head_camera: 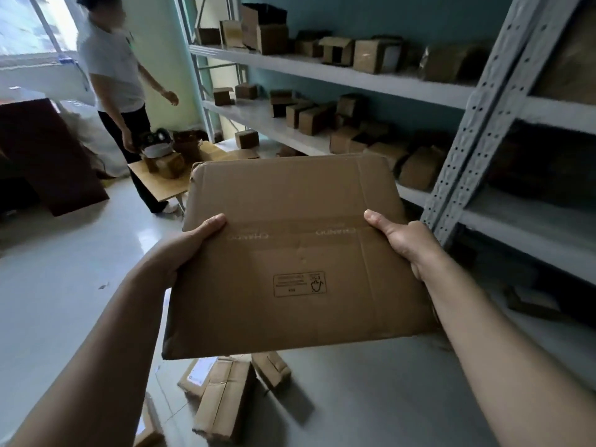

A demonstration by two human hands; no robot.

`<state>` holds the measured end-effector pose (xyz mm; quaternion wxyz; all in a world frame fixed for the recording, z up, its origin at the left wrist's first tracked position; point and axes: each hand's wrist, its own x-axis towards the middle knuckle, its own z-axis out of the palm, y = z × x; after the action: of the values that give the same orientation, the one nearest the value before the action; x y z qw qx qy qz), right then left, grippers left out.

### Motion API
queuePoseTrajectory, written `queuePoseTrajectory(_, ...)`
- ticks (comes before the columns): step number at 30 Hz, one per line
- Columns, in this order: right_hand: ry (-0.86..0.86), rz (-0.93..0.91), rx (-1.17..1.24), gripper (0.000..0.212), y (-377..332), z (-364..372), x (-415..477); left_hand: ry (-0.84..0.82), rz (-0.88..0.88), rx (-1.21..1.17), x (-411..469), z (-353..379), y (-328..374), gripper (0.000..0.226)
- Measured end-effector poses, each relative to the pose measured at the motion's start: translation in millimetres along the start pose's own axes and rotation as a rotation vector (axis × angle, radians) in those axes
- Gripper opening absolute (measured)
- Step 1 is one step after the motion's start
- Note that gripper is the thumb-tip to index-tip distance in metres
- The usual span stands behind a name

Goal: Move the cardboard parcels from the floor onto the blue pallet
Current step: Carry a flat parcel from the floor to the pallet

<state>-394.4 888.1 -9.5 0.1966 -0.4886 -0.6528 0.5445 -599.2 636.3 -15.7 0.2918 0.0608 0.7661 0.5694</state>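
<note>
Left hand [190, 243] and right hand [403, 240] grip one flat, creased cardboard parcel [296, 253], thumbs on top; four more parcels [225, 391] on glossy floor [64, 285].

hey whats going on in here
The camera wearer holds a flat brown cardboard parcel up in the air, the left hand gripping its left edge and the right hand its right edge. More taped cardboard parcels lie on the pale floor below it. The blue pallet is not in view. Further back, a second person in a white shirt stands by a low wooden table, beside grey metal shelves holding small cardboard boxes.
</note>
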Motion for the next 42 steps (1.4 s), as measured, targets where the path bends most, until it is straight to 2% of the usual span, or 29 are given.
queuePoseTrajectory(3, 0.055, 0.010, 0.009, 0.107, 13, -30, -3, -0.041, 0.018, 0.019, 2, 26, 4, 0.073)
queuePoseTrajectory(6, 0.113, 0.042, 0.035, 0.109, 26, -55, -8, -0.126, 0.000, 0.058, 12, 51, 8, 0.098)
queuePoseTrajectory(7, 0.142, 0.053, 0.049, 0.106, 31, -63, -8, -0.151, 0.008, 0.080, 15, 60, 10, 0.098)
queuePoseTrajectory(10, 0.230, 0.094, 0.085, 0.100, 40, -84, -13, -0.208, 0.046, 0.126, 25, 91, 22, 0.073)
queuePoseTrajectory(16, 0.451, 0.187, 0.145, 0.111, 58, -112, -25, -0.401, 0.122, 0.239, 47, 156, 53, 0.047)
queuePoseTrajectory(17, 0.487, 0.204, 0.160, 0.111, 61, -115, -29, -0.440, 0.121, 0.269, 50, 164, 58, 0.053)
queuePoseTrajectory(20, 0.584, 0.262, 0.195, 0.109, 71, -121, -41, -0.542, 0.107, 0.342, 62, 189, 70, 0.089)
queuePoseTrajectory(21, 0.621, 0.279, 0.212, 0.109, 75, -123, -46, -0.573, 0.117, 0.371, 64, 199, 73, 0.093)
queuePoseTrajectory(24, 0.736, 0.318, 0.272, 0.114, 91, -129, -66, -0.671, 0.183, 0.436, 64, 232, 74, 0.085)
queuePoseTrajectory(26, 0.815, 0.344, 0.308, 0.114, 103, -135, -83, -0.735, 0.202, 0.477, 58, 257, 74, 0.089)
queuePoseTrajectory(29, 0.926, 0.386, 0.357, 0.120, 119, -147, -114, -0.845, 0.204, 0.540, 38, 293, 67, 0.098)
queuePoseTrajectory(32, 1.024, 0.421, 0.372, 0.110, 137, -164, -151, -0.981, 0.208, 0.565, 4, 329, 57, 0.077)
queuePoseTrajectory(34, 1.110, 0.460, 0.394, 0.108, 148, -176, -177, -1.072, 0.216, 0.588, -21, 352, 49, 0.072)
queuePoseTrajectory(36, 1.192, 0.499, 0.410, 0.104, 160, -189, -206, -1.140, 0.228, 0.628, -49, 373, 41, 0.075)
queuePoseTrajectory(40, 1.283, 0.544, 0.459, 0.122, 181, -207, -262, -1.264, 0.259, 0.735, -111, 407, 27, 0.090)
queuePoseTrajectory(42, 1.315, 0.555, 0.475, 0.114, 193, -213, -291, -1.330, 0.285, 0.769, -146, 423, 19, 0.096)
